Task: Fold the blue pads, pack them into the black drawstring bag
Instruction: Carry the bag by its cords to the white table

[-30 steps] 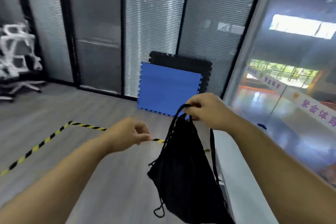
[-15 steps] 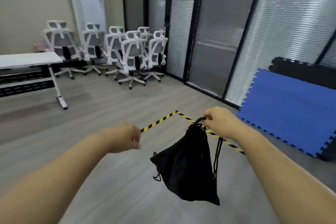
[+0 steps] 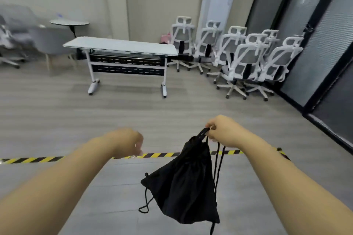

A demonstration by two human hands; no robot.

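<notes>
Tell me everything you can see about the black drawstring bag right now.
The black drawstring bag looks like thin matte fabric, its mouth cinched shut. It hangs in the air above the grey floor, tilted, touching nothing below. The right hand pinches its gathered top cords. Thin black cords dangle along its right side, and a small loop hangs at its lower left corner.

Left hand [image 3: 127, 144] motion-blurred, finger pose unreadable. Black drawstring bag [image 3: 188, 183]: cord tail cut off by the bottom edge of the frame, contents hidden by fabric. Chairs [image 3: 14, 34] at upper left smeared, clipped by the left edge.
</notes>
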